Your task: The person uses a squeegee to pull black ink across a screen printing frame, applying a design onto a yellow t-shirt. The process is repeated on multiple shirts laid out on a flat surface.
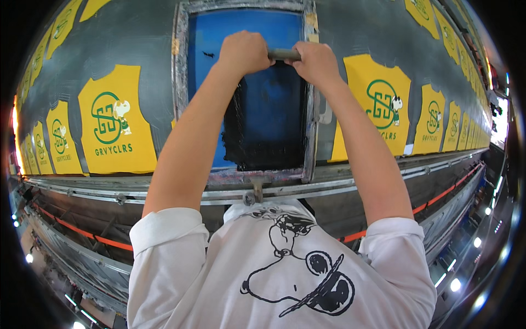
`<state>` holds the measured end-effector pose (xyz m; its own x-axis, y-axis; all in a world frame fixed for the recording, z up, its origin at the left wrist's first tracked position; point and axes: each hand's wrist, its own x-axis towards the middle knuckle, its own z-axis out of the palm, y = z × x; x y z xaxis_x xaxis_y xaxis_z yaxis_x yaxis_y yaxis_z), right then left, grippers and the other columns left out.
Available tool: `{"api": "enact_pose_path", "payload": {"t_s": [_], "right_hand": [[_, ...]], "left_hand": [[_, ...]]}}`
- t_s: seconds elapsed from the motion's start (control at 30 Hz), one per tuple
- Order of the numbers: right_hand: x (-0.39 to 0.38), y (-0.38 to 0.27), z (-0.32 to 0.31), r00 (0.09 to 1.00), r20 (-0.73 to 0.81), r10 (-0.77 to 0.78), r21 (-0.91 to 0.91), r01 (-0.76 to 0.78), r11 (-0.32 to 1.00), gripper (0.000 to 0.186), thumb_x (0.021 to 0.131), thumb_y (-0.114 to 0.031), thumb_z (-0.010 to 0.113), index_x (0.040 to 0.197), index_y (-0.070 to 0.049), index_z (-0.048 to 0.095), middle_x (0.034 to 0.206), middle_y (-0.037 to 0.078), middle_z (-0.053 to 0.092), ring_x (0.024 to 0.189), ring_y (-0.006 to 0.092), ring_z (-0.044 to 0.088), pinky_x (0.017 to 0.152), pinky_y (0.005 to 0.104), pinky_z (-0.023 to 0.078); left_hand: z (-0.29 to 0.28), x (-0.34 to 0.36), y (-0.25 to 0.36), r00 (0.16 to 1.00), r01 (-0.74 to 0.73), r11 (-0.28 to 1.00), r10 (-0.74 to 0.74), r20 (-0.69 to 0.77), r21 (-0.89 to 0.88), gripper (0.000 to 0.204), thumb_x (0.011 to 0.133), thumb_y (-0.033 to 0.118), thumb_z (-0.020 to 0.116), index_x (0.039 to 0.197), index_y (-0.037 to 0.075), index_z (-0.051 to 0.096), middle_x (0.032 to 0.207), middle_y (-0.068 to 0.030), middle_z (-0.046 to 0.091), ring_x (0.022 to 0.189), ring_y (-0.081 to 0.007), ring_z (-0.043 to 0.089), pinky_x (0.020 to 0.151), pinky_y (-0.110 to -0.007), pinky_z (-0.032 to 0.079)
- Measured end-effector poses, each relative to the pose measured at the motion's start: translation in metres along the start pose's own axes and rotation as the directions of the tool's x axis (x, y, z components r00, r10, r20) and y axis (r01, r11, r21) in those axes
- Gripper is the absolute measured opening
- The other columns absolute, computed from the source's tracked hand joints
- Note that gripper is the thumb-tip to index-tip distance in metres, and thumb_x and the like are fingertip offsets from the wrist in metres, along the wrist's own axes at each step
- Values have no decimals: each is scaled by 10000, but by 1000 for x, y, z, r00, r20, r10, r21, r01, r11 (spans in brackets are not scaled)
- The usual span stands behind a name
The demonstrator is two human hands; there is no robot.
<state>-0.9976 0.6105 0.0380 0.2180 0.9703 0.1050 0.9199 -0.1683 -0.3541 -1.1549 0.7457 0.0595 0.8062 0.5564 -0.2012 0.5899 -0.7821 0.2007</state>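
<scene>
Both of my forearms reach up to a squeegee (283, 54) at the far part of a printing screen (181, 93). My left hand (242, 52) is closed round one end of its handle, and my right hand (313, 64) grips the other end. The screen has a metal frame and blue mesh (208, 145); a broad patch of black ink (257, 153) spreads over the mesh below my hands. The squeegee's blade is hard to make out.
Yellow shirt panels (118, 90) with green printed designs lie in rows on a long grey table (153, 66), either side of the screen. A metal rail (137, 194) runs along the near edge, with orange bars (93, 236) beyond it.
</scene>
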Motion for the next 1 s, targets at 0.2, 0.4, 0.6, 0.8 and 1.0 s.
{"api": "enact_pose_path", "payload": {"t_s": [0.2, 0.4, 0.6, 0.8, 1.0], "right_hand": [[-45, -12, 4, 998, 42, -39, -55, 42, 998, 283, 821, -306, 780, 806, -44, 673, 781, 142, 696, 775, 347, 681, 730, 473, 505], [-140, -50, 8, 991, 70, -112, 36, 110, 993, 213, 787, -216, 774, 792, -51, 639, 764, 126, 668, 754, 323, 667, 733, 450, 485], [-210, -82, 15, 980, -134, -147, 49, 155, 987, 165, 715, -98, 747, 781, -76, 597, 769, 98, 625, 791, 282, 631, 771, 405, 444], [-215, -84, 11, 984, -101, -150, 80, 158, 984, 185, 749, -141, 760, 774, -92, 583, 735, 84, 617, 753, 276, 638, 750, 411, 443], [-135, -39, -37, 906, -178, 384, 637, -191, 747, 370, 940, -337, 718, 1109, -8, 705, 963, 142, 739, 859, 279, 707, 769, 379, 537]], "left_hand": [[10, -37, 16, 999, -24, 1000, 25, 47, -18, 327, 762, 459, 815, 924, 175, 817, 820, -105, 753, 833, -324, 732, 756, -446, 586], [39, -139, 47, 994, -24, 997, 32, 103, -79, 301, 761, 445, 807, 927, 195, 818, 816, -107, 749, 815, -327, 724, 740, -454, 579], [67, -213, 65, 987, -107, 986, 89, -134, -129, 247, 695, 269, 798, 898, 130, 818, 753, -108, 735, 741, -300, 716, 752, -409, 505], [46, -206, 61, 982, -105, 988, 121, 148, -109, 326, 752, 379, 826, 976, 142, 815, 834, -113, 752, 804, -322, 718, 771, -438, 539], [6, -133, 32, 966, -77, 992, 99, 237, -100, 341, 818, 486, 771, 975, 187, 810, 879, -125, 751, 891, -345, 719, 780, -466, 569]]}}
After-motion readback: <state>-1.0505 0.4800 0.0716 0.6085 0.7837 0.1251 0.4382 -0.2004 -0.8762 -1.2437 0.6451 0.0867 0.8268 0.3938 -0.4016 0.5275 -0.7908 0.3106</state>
